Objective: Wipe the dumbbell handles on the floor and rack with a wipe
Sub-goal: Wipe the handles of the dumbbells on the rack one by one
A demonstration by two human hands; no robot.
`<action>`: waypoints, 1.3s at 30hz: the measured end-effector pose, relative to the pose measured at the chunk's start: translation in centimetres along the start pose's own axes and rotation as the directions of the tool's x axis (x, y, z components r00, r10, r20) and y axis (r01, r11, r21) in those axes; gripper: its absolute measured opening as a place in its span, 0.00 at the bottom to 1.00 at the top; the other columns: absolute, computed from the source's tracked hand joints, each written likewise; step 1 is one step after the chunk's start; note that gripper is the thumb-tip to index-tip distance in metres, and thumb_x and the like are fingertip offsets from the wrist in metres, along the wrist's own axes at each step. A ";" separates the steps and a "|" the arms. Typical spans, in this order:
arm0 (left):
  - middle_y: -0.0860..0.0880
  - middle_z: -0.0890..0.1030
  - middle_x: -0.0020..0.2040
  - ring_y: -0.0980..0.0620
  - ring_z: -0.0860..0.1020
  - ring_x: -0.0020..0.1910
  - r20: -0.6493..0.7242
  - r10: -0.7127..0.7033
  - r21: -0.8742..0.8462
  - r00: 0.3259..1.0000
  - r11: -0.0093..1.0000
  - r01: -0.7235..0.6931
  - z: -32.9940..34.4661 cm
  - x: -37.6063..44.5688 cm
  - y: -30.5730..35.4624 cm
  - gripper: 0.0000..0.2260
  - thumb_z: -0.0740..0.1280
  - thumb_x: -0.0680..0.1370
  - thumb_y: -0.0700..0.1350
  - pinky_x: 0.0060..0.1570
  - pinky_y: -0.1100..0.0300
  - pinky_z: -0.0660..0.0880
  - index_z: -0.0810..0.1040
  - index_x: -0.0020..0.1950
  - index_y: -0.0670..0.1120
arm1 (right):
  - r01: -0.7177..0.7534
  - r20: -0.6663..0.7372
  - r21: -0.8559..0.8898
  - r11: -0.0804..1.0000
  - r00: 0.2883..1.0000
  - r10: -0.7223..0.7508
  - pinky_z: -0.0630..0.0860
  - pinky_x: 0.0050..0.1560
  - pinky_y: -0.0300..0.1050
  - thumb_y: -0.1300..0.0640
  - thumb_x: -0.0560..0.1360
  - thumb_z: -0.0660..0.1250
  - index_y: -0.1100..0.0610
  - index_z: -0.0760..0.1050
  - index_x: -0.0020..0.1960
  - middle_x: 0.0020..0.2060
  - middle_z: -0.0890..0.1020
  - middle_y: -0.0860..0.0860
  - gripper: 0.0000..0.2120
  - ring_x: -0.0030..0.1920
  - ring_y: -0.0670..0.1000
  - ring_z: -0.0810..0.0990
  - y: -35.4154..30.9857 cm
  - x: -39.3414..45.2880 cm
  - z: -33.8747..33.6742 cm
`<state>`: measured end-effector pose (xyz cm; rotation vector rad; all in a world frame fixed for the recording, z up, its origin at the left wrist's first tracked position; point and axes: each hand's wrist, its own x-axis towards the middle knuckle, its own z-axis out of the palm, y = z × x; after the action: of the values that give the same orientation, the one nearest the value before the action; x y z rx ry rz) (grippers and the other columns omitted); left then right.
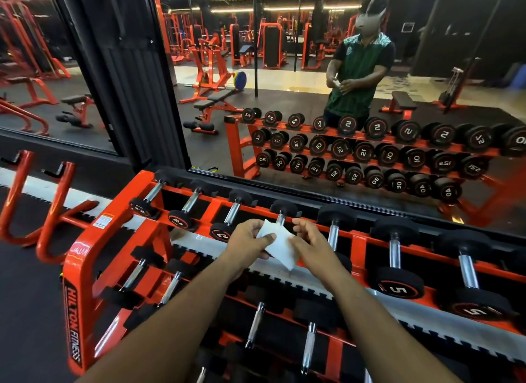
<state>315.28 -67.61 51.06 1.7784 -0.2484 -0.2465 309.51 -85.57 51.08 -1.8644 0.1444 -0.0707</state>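
Observation:
A white wipe is held between both hands above the top tier of an orange dumbbell rack. My left hand pinches its left edge with thumb on top. My right hand grips its right side. Several black dumbbells with chrome handles lie on the rack. One small dumbbell sits right behind the wipe, partly hidden. A 5-marked dumbbell lies to the right, and 2.5-marked ones to the left.
A wall mirror right behind the rack reflects me, the rack and gym machines. An orange curved stand sits on the black floor at left. Lower rack tiers hold more dumbbells below my forearms.

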 end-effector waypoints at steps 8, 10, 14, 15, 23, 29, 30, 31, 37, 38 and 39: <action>0.50 0.79 0.54 0.48 0.81 0.48 -0.167 0.012 0.188 0.986 0.982 0.019 0.2 0.4 -0.2 0.26 0.77 0.74 0.52 0.44 0.51 0.82 0.68 0.65 0.52 | -0.003 -0.021 0.020 1.000 1.000 0.003 0.84 0.50 0.54 0.55 0.77 0.72 0.45 0.75 0.62 0.53 0.82 0.46 0.16 0.50 0.46 0.83 0.4 0.4 -0.5; 0.50 0.79 0.53 0.49 0.82 0.47 -0.221 -0.057 0.111 0.974 0.990 0.083 0.9 -0.1 -1.4 0.26 0.77 0.73 0.58 0.47 0.46 0.82 0.68 0.63 0.51 | -0.034 -0.072 0.064 0.997 0.997 0.039 0.85 0.46 0.53 0.56 0.77 0.72 0.46 0.75 0.61 0.52 0.82 0.47 0.15 0.49 0.48 0.84 0.9 0.5 -0.3; 0.45 0.85 0.47 0.50 0.82 0.38 0.040 -0.278 -0.234 0.960 0.931 0.279 3.0 -1.7 -2.2 0.15 0.73 0.78 0.53 0.37 0.55 0.81 0.76 0.60 0.47 | -0.104 -0.080 0.187 0.977 0.989 0.121 0.84 0.44 0.43 0.58 0.78 0.71 0.49 0.76 0.62 0.51 0.85 0.46 0.14 0.47 0.46 0.85 1.5 0.4 0.4; 0.44 0.85 0.44 0.51 0.81 0.36 0.049 -0.239 -0.240 0.970 0.940 0.244 3.1 -1.7 -2.5 0.11 0.73 0.79 0.49 0.35 0.57 0.80 0.78 0.58 0.45 | -0.126 -0.061 0.218 0.968 0.988 0.142 0.84 0.47 0.45 0.59 0.78 0.70 0.50 0.78 0.61 0.51 0.85 0.47 0.12 0.48 0.47 0.85 1.7 0.5 0.7; 0.46 0.81 0.39 0.51 0.77 0.30 0.045 -0.087 -0.347 0.995 0.933 0.097 0.3 0.5 -3.5 0.06 0.68 0.81 0.36 0.31 0.57 0.77 0.82 0.54 0.43 | -0.176 0.076 0.388 0.904 0.984 0.159 0.82 0.50 0.58 0.65 0.81 0.65 0.58 0.81 0.57 0.52 0.86 0.57 0.09 0.53 0.59 0.85 1.4 2.0 1.6; 0.43 0.83 0.47 0.48 0.79 0.41 0.159 -0.177 -0.449 0.971 0.863 0.231 -2.4 3.3 -4.4 0.13 0.60 0.79 0.42 0.37 0.54 0.77 0.85 0.48 0.45 | -0.196 0.055 0.322 0.926 0.981 0.188 0.82 0.46 0.49 0.68 0.80 0.60 0.61 0.83 0.49 0.50 0.86 0.56 0.13 0.50 0.55 0.83 1.3 4.9 3.8; 0.44 0.84 0.48 0.48 0.80 0.42 0.181 -0.185 -0.448 0.966 0.859 0.248 -2.8 4.0 -4.8 0.12 0.63 0.78 0.46 0.38 0.54 0.77 0.85 0.48 0.44 | -0.208 0.036 0.309 0.928 0.978 0.207 0.81 0.47 0.49 0.68 0.79 0.58 0.62 0.84 0.48 0.50 0.86 0.56 0.15 0.51 0.55 0.83 1.5 5.5 4.1; 0.45 0.84 0.50 0.49 0.80 0.44 0.188 -0.192 -0.443 0.963 0.859 0.257 -3.1 4.5 -5.1 0.11 0.66 0.76 0.47 0.40 0.53 0.79 0.85 0.49 0.44 | -0.222 0.025 0.314 0.923 0.974 0.226 0.81 0.49 0.51 0.68 0.79 0.57 0.62 0.84 0.48 0.50 0.86 0.56 0.16 0.52 0.57 0.83 1.6 6.1 4.3; 0.45 0.83 0.54 0.50 0.83 0.52 0.222 -0.111 -0.307 0.969 0.935 0.177 -3.7 7.5 -7.9 0.12 0.71 0.76 0.31 0.51 0.51 0.83 0.81 0.55 0.46 | -0.305 0.039 0.293 0.906 0.951 0.308 0.82 0.49 0.53 0.48 0.82 0.64 0.57 0.78 0.54 0.54 0.84 0.59 0.13 0.50 0.57 0.84 2.3 9.2 5.2; 0.45 0.83 0.54 0.51 0.83 0.52 0.225 -0.095 -0.291 0.970 0.943 0.160 -3.7 8.0 -8.3 0.13 0.71 0.76 0.30 0.51 0.51 0.83 0.81 0.56 0.46 | -0.315 0.056 0.214 0.925 0.949 0.310 0.82 0.46 0.49 0.49 0.80 0.68 0.56 0.78 0.57 0.53 0.84 0.58 0.11 0.49 0.55 0.85 2.4 9.6 5.3; 0.45 0.83 0.53 0.52 0.83 0.52 0.220 -0.082 -0.275 0.972 0.951 0.142 -3.7 8.2 -8.5 0.14 0.71 0.76 0.30 0.51 0.51 0.83 0.80 0.57 0.46 | -0.313 0.086 0.132 0.941 0.949 0.304 0.83 0.44 0.48 0.52 0.79 0.71 0.55 0.78 0.58 0.52 0.85 0.57 0.11 0.48 0.53 0.85 2.4 10.0 5.2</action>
<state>324.56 -64.77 43.34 1.4772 -0.2452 -0.5256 319.88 -82.65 46.96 -1.6772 0.3761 0.1912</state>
